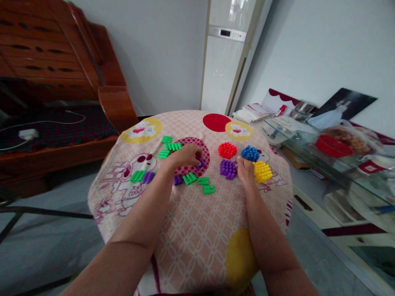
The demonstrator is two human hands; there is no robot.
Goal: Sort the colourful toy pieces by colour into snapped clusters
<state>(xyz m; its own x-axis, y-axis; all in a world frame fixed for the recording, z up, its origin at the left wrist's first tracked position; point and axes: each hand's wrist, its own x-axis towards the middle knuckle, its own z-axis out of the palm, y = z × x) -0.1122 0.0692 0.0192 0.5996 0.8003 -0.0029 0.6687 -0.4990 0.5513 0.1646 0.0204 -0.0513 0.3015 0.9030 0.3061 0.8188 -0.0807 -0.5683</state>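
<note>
My left hand (187, 155) is closed around a small purple plastic block (200, 164), held just over the dark pink checkered circle of the cloth. Green ribbed blocks (173, 146) lie beyond and left of that hand; more green blocks (189, 178) and a purple block (178, 179) lie nearer me. At the left, another green block (138, 176) touches a purple one (148, 177), partly behind my forearm. My right hand (245, 167) is curled at the right edge of a purple knobbed cluster (228, 169); its fingertips are mostly hidden. Red (227, 150), blue (250, 153) and yellow (262, 172) clusters stand around it.
A patterned cloth (197, 230) covers the round table. Left is a wooden bench (114, 107) with a white charger (28, 134) on its seat. A glass-topped shelf (327, 164) at right holds papers (251, 113), a red bowl (333, 146) and a photo (342, 109).
</note>
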